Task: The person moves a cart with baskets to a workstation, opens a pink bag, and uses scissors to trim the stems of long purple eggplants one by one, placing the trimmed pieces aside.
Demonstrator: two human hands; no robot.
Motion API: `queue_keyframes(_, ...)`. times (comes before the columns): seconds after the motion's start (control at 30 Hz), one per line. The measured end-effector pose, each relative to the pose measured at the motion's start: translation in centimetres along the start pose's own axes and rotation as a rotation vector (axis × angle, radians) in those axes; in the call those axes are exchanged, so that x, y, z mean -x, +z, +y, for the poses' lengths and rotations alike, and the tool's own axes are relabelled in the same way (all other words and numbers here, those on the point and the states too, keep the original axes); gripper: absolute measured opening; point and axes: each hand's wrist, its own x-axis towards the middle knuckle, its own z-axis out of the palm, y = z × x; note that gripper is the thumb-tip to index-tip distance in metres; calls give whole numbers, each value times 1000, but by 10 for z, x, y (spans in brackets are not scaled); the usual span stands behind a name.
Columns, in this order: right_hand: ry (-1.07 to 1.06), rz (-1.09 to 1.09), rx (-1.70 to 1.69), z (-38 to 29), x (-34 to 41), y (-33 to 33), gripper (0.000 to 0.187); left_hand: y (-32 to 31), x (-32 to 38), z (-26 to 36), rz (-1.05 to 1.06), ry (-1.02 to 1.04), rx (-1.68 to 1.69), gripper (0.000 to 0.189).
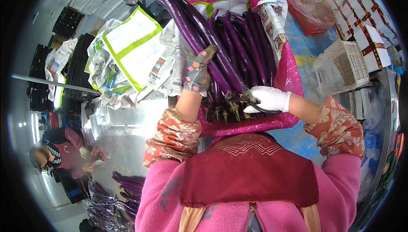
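My left hand (200,70), in a dark flower-print glove, is closed around a few long purple eggplants (194,25) that lie slantwise over the others. In a thin white glove, my right hand (269,99) grips a pair of scissors (266,110) with dark handles. The scissors' blades are beside the stem ends of the held eggplants, though their exact spread cannot be made out. Below both hands, a row of eggplants (245,45) fills a container lined with a pink plastic bag (291,76). Their green stems (235,109) point towards me.
Newspaper and printed sheets (132,45) cover the metal table (127,117) on the left. Another person (68,155) works at lower left, near bagged eggplants (106,209). On the right stand a red crate (310,17), a white plastic basket (347,64) and stacked boxes (371,45).
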Motion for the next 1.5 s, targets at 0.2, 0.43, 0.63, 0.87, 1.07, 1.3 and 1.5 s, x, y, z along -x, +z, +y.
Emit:
queue_keyframes(0.2,34,230,231,-4,5,11,31,8,16,-13,22,272,-44,64)
queue_keyframes(0.43,102,246,112,29,-1,36,30,-85,49,55,172,299,-312,45)
queue_keyframes(0.63,204,470,-355,68,1,51,33,-283,187,148,616,392,-472,49)
queue_keyframes(0.87,229,822,-895,73,-3,43,21,-427,450,172,1359,49,-770,57)
queue_keyframes(1.07,242,904,-908,80,-5,16,27,-477,531,80,1547,-621,-1018,54)
queue_keyframes(1.3,439,668,333,67,-53,31,36,-482,475,116,1636,-393,-1315,52)
queue_keyframes(1.5,573,692,72,83,-81,33,26,-354,243,143,592,631,-1205,54)
